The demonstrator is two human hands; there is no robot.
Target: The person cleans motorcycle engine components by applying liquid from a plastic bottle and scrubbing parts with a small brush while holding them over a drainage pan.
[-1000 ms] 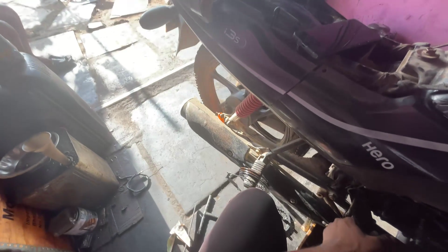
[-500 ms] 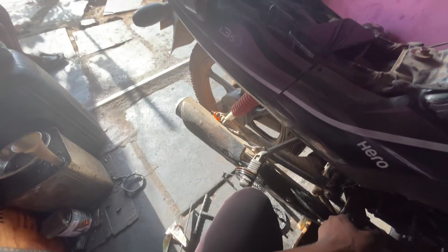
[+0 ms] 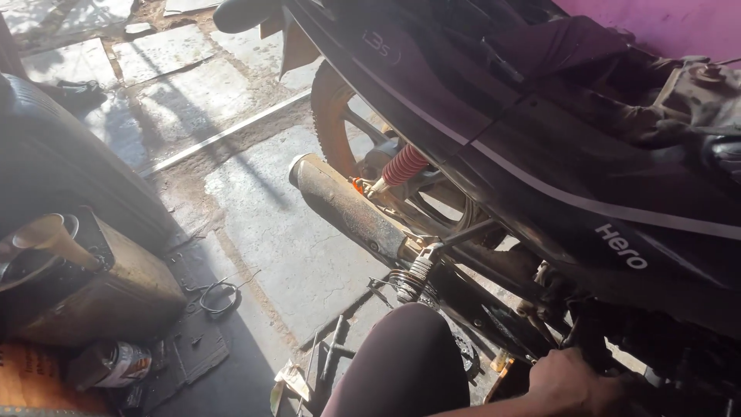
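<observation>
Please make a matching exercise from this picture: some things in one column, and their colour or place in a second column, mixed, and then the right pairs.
Things:
1. shock absorber spring
2. exhaust pipe
3. funnel
4. right hand

Colour or place:
A. rusty, lying along the lower side of the motorcycle
B. red, beside the rear wheel
C. low at the engine area, bottom right
D. pale tan, resting on the dirty metal can at left

Pairs: 1-B, 2-A, 3-D, 4-C

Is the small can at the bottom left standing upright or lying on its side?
Lying on its side: the can rests lengthwise on the dark mat.
</observation>
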